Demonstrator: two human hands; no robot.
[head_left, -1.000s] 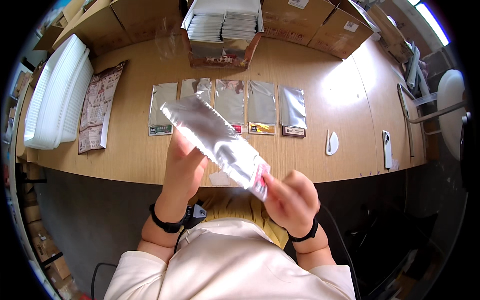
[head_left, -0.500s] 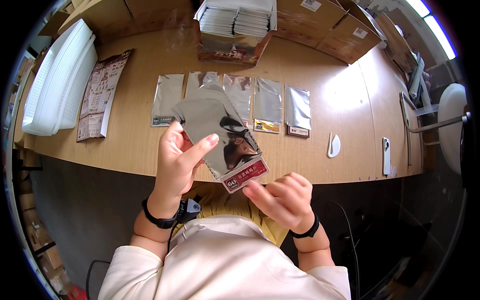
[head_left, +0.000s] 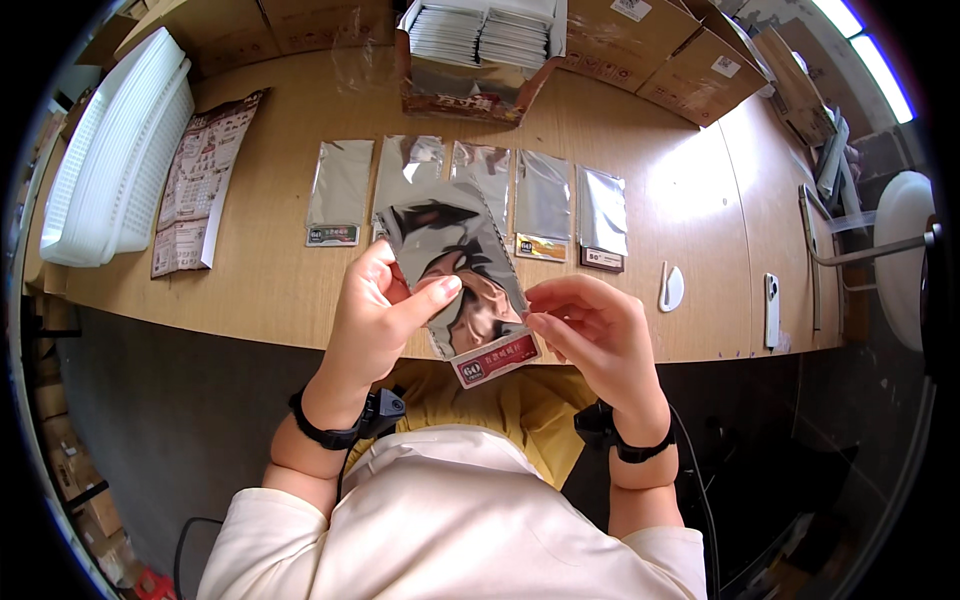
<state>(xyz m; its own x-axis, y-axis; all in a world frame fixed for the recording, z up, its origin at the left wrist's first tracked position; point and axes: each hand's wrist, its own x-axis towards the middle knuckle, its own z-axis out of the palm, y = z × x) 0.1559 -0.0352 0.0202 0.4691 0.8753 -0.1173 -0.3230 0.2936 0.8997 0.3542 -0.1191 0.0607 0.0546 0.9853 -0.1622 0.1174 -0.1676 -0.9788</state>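
Turned the silver foil pouch point(head_left: 455, 270) face-on since a moment earlier (previously slanted, edge-up). Clenched by left hand point(head_left: 375, 320) along its left edge, pinched by right hand point(head_left: 590, 325) near the red label end. Held above desk point(head_left: 270, 285), before the row of five pouches point(head_left: 545, 200).

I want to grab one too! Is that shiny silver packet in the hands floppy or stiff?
Probably floppy: the silver packet looks thin and its mirror surface ripples between the left hand and right hand. Likely light, since fingertips alone hold it up. The glossy foil may be a bit slippery.
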